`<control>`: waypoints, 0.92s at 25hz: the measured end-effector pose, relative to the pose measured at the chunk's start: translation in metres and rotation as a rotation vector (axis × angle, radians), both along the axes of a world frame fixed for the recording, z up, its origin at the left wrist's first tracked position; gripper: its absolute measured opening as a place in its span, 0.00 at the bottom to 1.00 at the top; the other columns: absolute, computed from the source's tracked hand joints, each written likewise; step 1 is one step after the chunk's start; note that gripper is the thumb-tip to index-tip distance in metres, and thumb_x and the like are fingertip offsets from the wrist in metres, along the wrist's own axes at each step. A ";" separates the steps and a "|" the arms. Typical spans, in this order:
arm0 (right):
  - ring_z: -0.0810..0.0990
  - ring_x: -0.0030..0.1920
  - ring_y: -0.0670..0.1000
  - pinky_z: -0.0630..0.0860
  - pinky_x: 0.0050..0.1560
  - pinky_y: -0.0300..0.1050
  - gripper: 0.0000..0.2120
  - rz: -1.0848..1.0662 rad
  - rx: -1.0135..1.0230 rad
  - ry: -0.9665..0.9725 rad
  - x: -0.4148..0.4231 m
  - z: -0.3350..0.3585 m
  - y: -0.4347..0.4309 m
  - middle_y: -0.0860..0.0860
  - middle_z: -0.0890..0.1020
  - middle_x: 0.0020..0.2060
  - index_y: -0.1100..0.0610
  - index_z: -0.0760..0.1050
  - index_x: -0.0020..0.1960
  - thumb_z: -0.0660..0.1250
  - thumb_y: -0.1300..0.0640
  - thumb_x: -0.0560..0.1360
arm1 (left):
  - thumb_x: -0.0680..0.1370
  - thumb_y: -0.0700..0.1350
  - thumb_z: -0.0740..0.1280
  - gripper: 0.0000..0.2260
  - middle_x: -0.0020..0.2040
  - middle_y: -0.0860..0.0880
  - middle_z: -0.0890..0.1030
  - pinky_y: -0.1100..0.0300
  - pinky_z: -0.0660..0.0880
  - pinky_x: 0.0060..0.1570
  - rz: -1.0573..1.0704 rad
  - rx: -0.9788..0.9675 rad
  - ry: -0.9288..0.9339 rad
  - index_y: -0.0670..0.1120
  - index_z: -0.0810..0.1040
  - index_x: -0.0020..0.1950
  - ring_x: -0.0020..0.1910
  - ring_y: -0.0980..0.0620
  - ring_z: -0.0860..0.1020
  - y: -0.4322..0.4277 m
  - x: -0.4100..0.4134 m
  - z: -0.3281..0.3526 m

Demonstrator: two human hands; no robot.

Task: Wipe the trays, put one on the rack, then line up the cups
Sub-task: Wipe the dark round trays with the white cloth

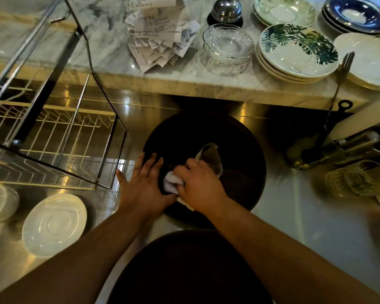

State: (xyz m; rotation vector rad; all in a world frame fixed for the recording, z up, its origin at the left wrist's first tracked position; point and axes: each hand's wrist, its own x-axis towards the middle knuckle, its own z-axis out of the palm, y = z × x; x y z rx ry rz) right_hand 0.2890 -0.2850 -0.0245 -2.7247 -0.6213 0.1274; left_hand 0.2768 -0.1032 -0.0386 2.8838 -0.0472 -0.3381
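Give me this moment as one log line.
step: wiping; left hand: flat on round tray; right hand: grips cloth on it; second tray: at near edge; dish rack: no tray seen

No legible text found. Dark printed lines seen on heap of white paper receipts (160, 34), lying on far grey-veined marble counter (110, 53), left of stack of clear glass dishes (228, 43). Print too small and blurred to be read. No brand, number or sign made out elsewhere.
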 end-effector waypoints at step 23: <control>0.79 0.53 0.62 0.78 0.51 0.55 0.17 -0.180 -0.057 -0.016 0.027 -0.012 -0.047 0.57 0.80 0.55 0.49 0.80 0.62 0.69 0.51 0.73 | 0.63 0.84 0.53 0.55 0.85 0.54 0.52 0.25 0.41 0.75 -0.005 0.050 0.005 0.56 0.53 0.83 0.83 0.53 0.38 0.001 0.001 -0.002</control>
